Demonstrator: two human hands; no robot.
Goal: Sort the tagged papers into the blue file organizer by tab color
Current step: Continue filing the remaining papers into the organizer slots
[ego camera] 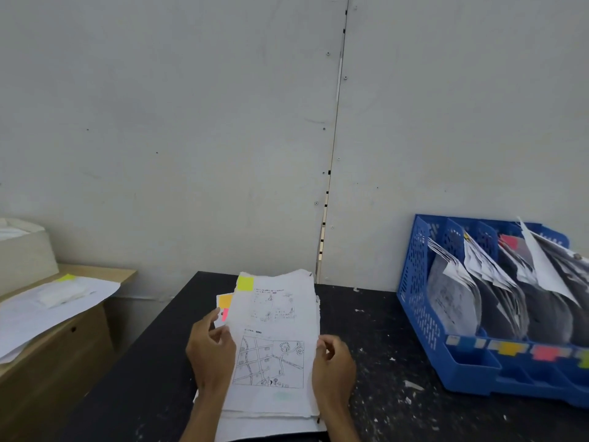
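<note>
The stack [271, 406] of tagged papers lies at the lower centre of the frame on the black table [382, 339], and I have it by both sides. My left hand [212, 349] pinches the left edge of the top sheet [274, 317], thumb raised. My right hand [333, 358] has its fingers curled round the right edge. Whether I hold only that one sheet or a few under it, I can't quite tell from here.

The top sheet has a yellow-green tab [245, 283] at its upper left corner. An orange tab [225, 301] and a pink tab [225, 314] peek out just beneath it, from sheets lower down. The blue file organizer [417, 317] stands well apart at the right of the frame, with coloured labels [508, 348] along its front.

Here is what worries me. The edges are rough and crumpled, so a second sheet could cling and ride along, and an orange or pink paper would land in the wrong slot. The matching green label seems to sit at the far right edge of the frame, half cut off, so I could misjudge the slot. The filed papers [455, 295] already lean and flop across the dividers. A sheet pushed in carelessly may catch on them, or slide into the neighbouring compartment.
</note>
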